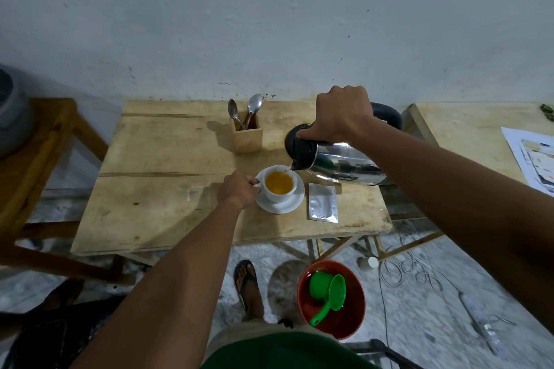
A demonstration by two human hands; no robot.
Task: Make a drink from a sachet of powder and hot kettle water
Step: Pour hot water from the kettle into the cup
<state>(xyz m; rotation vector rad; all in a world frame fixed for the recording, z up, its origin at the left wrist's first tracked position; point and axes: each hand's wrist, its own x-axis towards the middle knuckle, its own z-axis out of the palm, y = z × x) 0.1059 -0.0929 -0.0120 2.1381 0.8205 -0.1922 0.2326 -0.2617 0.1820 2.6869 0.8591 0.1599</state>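
Tabletop (168,189) of bare wood carried everything, and I watched it from the head view. The steel kettle (338,165) hung tipped above it, the right hand (341,117) clenched around its black handle, spout just over the rim of the white cup (278,184). That cup sat on its saucer (280,207), already holding orange liquid well up its wall, the left hand (238,190) with its fingers (253,182) gripping the cup's handle. Just beside the saucer lay the silver sachet (322,202), flat on the wood. I judged the risks plain: pouring on could overflow the cup, and any splash could scald the steadying hand so near the stream.
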